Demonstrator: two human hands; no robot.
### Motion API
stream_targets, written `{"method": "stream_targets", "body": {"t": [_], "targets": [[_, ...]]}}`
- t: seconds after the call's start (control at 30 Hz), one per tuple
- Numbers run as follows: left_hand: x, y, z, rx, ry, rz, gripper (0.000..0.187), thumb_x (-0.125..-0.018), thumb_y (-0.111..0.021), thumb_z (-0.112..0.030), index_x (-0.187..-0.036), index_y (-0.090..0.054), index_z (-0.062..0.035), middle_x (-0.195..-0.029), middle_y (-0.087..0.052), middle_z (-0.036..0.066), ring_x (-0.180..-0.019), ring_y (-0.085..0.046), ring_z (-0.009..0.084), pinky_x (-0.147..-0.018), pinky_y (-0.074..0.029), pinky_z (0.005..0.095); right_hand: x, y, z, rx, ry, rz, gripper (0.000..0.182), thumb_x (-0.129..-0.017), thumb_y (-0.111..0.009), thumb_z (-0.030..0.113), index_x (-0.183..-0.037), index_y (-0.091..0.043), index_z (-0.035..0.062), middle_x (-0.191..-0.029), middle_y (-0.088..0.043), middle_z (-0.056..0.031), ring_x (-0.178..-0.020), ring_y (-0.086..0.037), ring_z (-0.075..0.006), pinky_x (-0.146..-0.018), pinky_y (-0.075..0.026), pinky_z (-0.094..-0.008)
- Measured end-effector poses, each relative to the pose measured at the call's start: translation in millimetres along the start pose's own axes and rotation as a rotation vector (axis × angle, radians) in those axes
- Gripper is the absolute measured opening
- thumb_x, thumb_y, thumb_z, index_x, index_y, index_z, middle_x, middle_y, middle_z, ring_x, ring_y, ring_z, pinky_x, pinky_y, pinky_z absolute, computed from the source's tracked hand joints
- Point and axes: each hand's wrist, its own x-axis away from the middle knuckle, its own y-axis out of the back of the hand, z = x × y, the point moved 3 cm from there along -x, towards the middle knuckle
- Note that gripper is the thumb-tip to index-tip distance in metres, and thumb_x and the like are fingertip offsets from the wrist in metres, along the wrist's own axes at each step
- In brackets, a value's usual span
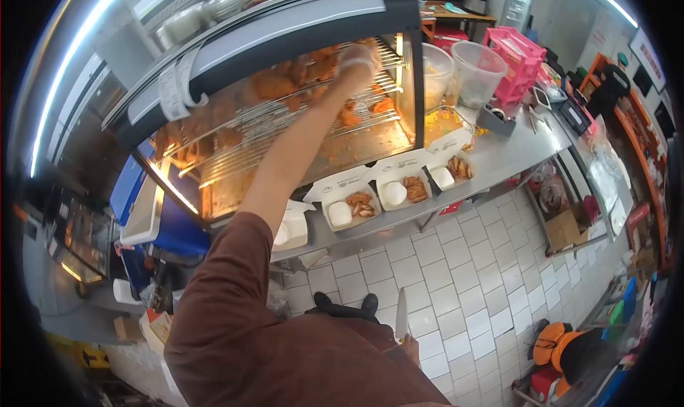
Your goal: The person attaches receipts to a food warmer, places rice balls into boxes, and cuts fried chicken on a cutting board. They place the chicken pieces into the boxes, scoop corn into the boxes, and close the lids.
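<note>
My left hand [358, 59] reaches into a lit food warmer [306, 161], over its wire rack [249, 133] near the right side. It looks pale and blurred, perhaps in a thin clear glove, and its fingers cannot be made out. Pieces of orange-brown cooked chicken [274, 86] lie on the rack around it. Low at my right side, my right hand [410, 346] grips a knife [402, 314], blade upward. Along the steel counter stand several open takeaway boxes [347, 224] with white rice and cut chicken. The leftmost box [291, 230], partly behind my arm, shows rice only.
Right of the warmer stand clear plastic tubs [479, 72] and a pink crate [514, 64]. A paper strip [173, 90] hangs from the warmer's top edge. A blue cooler [167, 218] is at the left. An orange-and-black item [559, 346] sits lower right on the tiled floor's side.
</note>
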Motion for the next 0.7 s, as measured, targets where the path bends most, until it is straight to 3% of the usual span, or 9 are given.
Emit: {"method": "stream_targets", "body": {"t": [0.03, 0.1, 0.13, 0.2, 0.27, 0.47, 0.6, 0.67, 0.7], "targets": [[-25, -12, 7, -0.076, 0.1, 0.134, 0.024, -0.097, -0.049, -0.015, -0.108, -0.07, -0.015, -0.109, -0.068, 0.009, -0.101, -0.065, 0.0187, -0.086, -0.051, 0.0367, 2, -2, 11, -0.101, -0.08, -0.018, 0.047, -0.102, -0.039, 0.034, -0.097, -0.063, -0.0058, -0.064, -0.059, -0.0152, -0.048, -0.057, -0.0243, -0.045, -0.047, -0.0383], [-26, 1, 0, 0.182, 0.35, 0.175, 0.023, -0.096, -0.053, -0.013, -0.111, -0.065, -0.001, -0.109, -0.071, 0.012, -0.093, -0.067, 0.0309, -0.085, -0.054, 0.0373, -1, -13, -9, -0.305, -0.183, -0.095, 0.046, -0.101, -0.038, 0.033, -0.097, -0.062, -0.0059, -0.063, -0.057, -0.0138, -0.045, -0.055, -0.0232, -0.042, -0.045, -0.0374], [-29, 8, -8, 0.207, 0.292, 0.167, 0.023, -0.096, -0.053, -0.013, -0.111, -0.065, -0.001, -0.109, -0.071, 0.012, -0.093, -0.067, 0.0309, -0.085, -0.054, 0.0372, -9, -17, -21, -0.496, -0.273, -0.147, 0.045, -0.101, -0.038, 0.033, -0.098, -0.061, -0.006, -0.061, -0.055, -0.0123, -0.043, -0.053, -0.0222, -0.039, -0.044, -0.0364], [-48, 9, -7, 0.357, 0.128, -0.001, 0.053, -0.096, -0.047, -0.044, -0.128, -0.06, -0.0035, -0.137, -0.058, 0.016, -0.127, -0.052, 0.0287, -0.106, -0.038, 0.0408, -3, -23, -29, -0.591, -0.358, -0.187, 0.048, -0.101, -0.038, 0.035, -0.094, -0.06, -0.0069, -0.061, -0.055, -0.0131, -0.043, -0.053, -0.0227, -0.039, -0.045, -0.036], [-79, -19, 19, 0.256, 0.232, -0.237, 0.046, -0.092, -0.054, -0.037, -0.122, -0.063, -0.0043, -0.135, -0.059, 0.018, -0.122, -0.057, 0.0325, -0.102, -0.042, 0.0424, 4, -37, -53, -0.655, -0.36, -0.273, 0.049, -0.101, -0.038, 0.037, -0.094, -0.06, -0.0068, -0.061, -0.055, -0.0128, -0.043, -0.054, -0.0231, -0.039, -0.045, -0.036], [-145, -82, 57, 0.246, 0.336, -0.188, 0.047, -0.094, -0.051, -0.039, -0.12, -0.065, -0.0023, -0.128, -0.063, 0.019, -0.118, -0.06, 0.034, -0.099, -0.045, 0.0463, 61, -72, -98, -0.726, -0.482, -0.388, 0.051, -0.099, -0.041, 0.04, -0.095, -0.061, -0.0072, -0.065, -0.059, -0.0151, -0.051, -0.06, -0.0249, -0.044, -0.048, -0.0398], [-176, -103, 110, 0.229, 0.585, -0.258, 0.049, -0.096, -0.048, -0.04, -0.119, -0.066, -0.0007, -0.122, -0.067, 0.02, -0.114, -0.062, 0.0352, -0.096, -0.047, 0.0494, 38, -136, -218, -0.845, -0.357, -0.425, 0.049, -0.098, -0.045, 0.039, -0.096, -0.061, -0.0079, -0.068, -0.062, -0.0158, -0.056, -0.062, -0.0264, -0.049, -0.049, -0.0417], [-112, -47, 49, 0.256, 0.661, -0.234, 0.049, -0.098, -0.044, -0.037, -0.12, -0.066, 0.0011, -0.132, -0.061, 0.02, -0.127, -0.055, 0.0332, -0.103, -0.043, 0.0502, 49, -127, -202, 0.2, 0.252, -0.501, 0.046, -0.098, -0.049, 0.036, -0.098, -0.061, -0.0084, -0.07, -0.064, -0.0154, -0.057, -0.061, -0.0265, -0.05, -0.049, -0.0413], [-68, 3, -20, -0.047, 0.274, -0.293, 0.046, -0.089, -0.053, -0.03, -0.117, -0.064, 0.0041, -0.121, -0.064, 0.023, -0.12, -0.059, 0.0351, -0.1, -0.046, 0.0473, 53, -123, -200, 0.199, 0.245, -0.5, 0.046, -0.098, -0.049, 0.036, -0.098, -0.061, -0.0084, -0.07, -0.064, -0.0154, -0.057, -0.061, -0.0265, -0.05, -0.049, -0.0413]]}}
